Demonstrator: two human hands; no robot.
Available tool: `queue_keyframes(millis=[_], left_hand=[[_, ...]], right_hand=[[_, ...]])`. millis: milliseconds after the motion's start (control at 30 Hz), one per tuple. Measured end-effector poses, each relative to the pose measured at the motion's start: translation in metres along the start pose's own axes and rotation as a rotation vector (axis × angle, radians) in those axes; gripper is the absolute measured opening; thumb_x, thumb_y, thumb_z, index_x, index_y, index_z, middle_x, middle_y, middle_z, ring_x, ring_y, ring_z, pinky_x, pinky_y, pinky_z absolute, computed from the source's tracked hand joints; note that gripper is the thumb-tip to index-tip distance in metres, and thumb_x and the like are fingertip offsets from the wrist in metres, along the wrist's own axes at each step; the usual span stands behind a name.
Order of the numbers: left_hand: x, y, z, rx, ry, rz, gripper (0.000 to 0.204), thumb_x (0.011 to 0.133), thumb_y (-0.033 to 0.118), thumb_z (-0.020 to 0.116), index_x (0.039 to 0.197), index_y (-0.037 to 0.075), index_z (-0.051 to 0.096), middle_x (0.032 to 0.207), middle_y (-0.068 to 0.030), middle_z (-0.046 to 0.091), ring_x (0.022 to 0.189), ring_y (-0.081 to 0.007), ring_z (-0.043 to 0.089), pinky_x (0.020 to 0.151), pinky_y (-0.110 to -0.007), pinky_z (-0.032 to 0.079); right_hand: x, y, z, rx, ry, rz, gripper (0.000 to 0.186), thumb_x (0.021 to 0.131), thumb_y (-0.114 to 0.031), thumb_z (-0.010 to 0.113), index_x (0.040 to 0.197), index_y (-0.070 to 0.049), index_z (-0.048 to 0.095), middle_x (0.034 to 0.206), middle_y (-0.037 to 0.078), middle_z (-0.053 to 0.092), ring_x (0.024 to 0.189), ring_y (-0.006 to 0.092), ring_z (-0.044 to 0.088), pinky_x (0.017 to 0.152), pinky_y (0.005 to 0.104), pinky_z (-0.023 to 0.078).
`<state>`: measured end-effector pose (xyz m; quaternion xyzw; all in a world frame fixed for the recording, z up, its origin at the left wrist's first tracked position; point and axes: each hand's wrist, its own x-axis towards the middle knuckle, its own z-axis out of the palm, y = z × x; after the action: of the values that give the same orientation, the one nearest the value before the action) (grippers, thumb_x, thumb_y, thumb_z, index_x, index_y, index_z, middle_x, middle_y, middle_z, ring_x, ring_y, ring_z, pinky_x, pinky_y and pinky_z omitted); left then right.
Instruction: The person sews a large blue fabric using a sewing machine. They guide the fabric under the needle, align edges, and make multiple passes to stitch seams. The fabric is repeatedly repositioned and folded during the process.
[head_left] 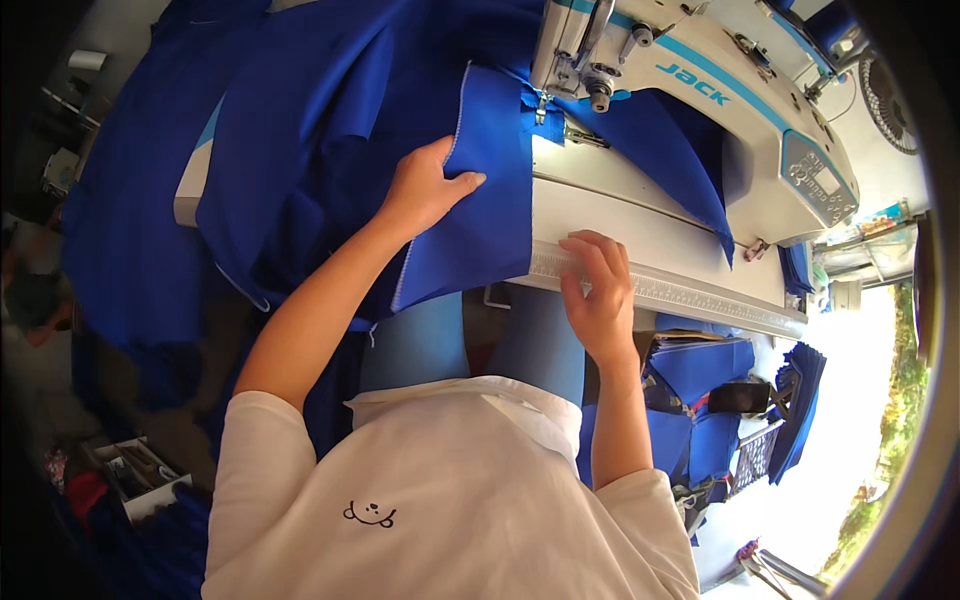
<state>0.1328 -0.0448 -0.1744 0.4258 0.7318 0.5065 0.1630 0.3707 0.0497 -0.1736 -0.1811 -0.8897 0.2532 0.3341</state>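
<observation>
A blue fabric panel [492, 170] with a serged left edge lies across the front of the sewing machine [690, 75]. My left hand [425, 192] grips that edge, its thumb on top and its other fingers mostly hidden by the cloth. To the right of the panel, my right hand [602, 290] hovers at the table's ruler edge [680, 297]. Its fingers are bent, with a gap to the thumb and nothing visible between them. Blue cloth reaches the presser foot [541, 108], and a loose blue flap [665, 150] spreads to the right under the machine's arm.
A large heap of blue cloth [290, 130] drapes over the table's left side. Stacked blue pieces [700, 370] and a dark phone [739, 398] sit below the table at right. An open box [140, 475] stands at lower left. A fan [888, 105] is at upper right.
</observation>
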Motion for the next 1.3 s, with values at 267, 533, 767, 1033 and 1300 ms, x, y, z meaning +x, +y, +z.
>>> queue_keyframes(millis=[267,533,767,1033,1300], left_hand=[[0.002,-0.001,0.004,0.104,-0.059,0.029,0.038,0.079,0.017,0.074,0.113,0.002,0.064,0.099,-0.0184,0.071,0.091,-0.0327,0.069,0.080,-0.037,0.053],[-0.003,0.000,-0.001,0.096,-0.064,0.044,0.037,0.079,0.017,0.074,0.111,0.002,0.064,0.098,-0.0183,0.071,0.089,-0.0350,0.069,0.080,-0.038,0.054],[0.040,0.007,-0.005,0.146,-0.117,0.020,0.040,0.079,0.022,0.075,0.111,0.001,0.063,0.093,-0.0202,0.069,0.086,-0.0353,0.068,0.077,-0.039,0.052],[0.121,-0.019,0.027,0.155,-0.141,0.191,0.013,0.082,0.010,0.072,0.094,0.005,0.070,0.097,-0.0101,0.070,0.089,-0.0257,0.067,0.081,-0.034,0.051],[0.075,-0.024,0.030,0.502,-0.012,0.702,0.018,0.084,0.011,0.068,0.102,0.008,0.072,0.103,-0.0061,0.070,0.104,-0.0226,0.064,0.091,-0.036,0.050]], right_hand=[[-0.012,-0.004,0.030,-0.151,0.034,-0.117,0.053,0.064,-0.001,0.074,0.114,-0.007,0.059,0.112,0.009,0.057,0.107,0.0320,0.054,0.101,0.0505,0.039],[-0.005,-0.001,0.048,-0.066,0.109,-0.190,0.042,0.060,0.000,0.074,0.100,-0.007,0.064,0.103,0.008,0.060,0.098,0.0303,0.057,0.092,0.0453,0.044],[0.003,-0.001,0.050,-0.027,0.147,-0.233,0.024,0.060,0.004,0.071,0.079,-0.008,0.067,0.088,0.005,0.063,0.089,0.0296,0.058,0.080,0.0401,0.048],[0.004,0.000,0.046,-0.003,0.104,-0.222,0.023,0.060,0.003,0.072,0.078,-0.009,0.067,0.088,0.003,0.062,0.087,0.0261,0.059,0.085,0.0419,0.048],[-0.002,0.001,0.049,-0.016,0.134,-0.258,0.024,0.057,0.003,0.073,0.078,-0.009,0.069,0.084,0.004,0.062,0.081,0.0263,0.058,0.083,0.0450,0.049]])
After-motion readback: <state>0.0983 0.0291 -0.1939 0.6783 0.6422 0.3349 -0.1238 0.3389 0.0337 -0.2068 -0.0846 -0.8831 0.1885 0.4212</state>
